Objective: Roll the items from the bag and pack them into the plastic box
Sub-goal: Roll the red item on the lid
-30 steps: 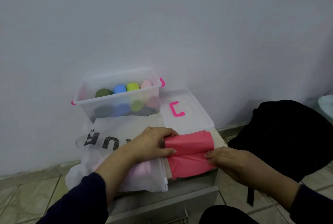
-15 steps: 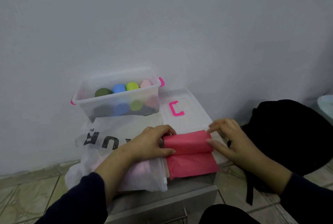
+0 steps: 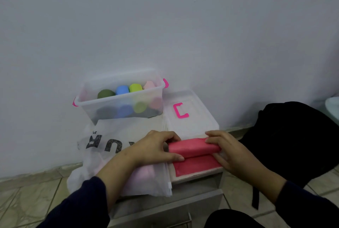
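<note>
Pink cloth (image 3: 192, 148) (rolled further) now between both hands (image 3: 156, 147).

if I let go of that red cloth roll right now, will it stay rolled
Probably not: the red cloth roll looks soft and thin, likely to loosen. A flat tail is still unrolled. Both hands, left hand and right hand, grip its ends.

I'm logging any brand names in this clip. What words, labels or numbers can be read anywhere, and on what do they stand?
"UR": large dark letters on the white plastic bag, seen upside down; the rest of the word is hidden by the left hand and folds.
"P": a small letter at the print's edge, on the same bag; barely readable.
Plastic box and lid: no text visible; the pink shape on the lid is a handle.
</note>
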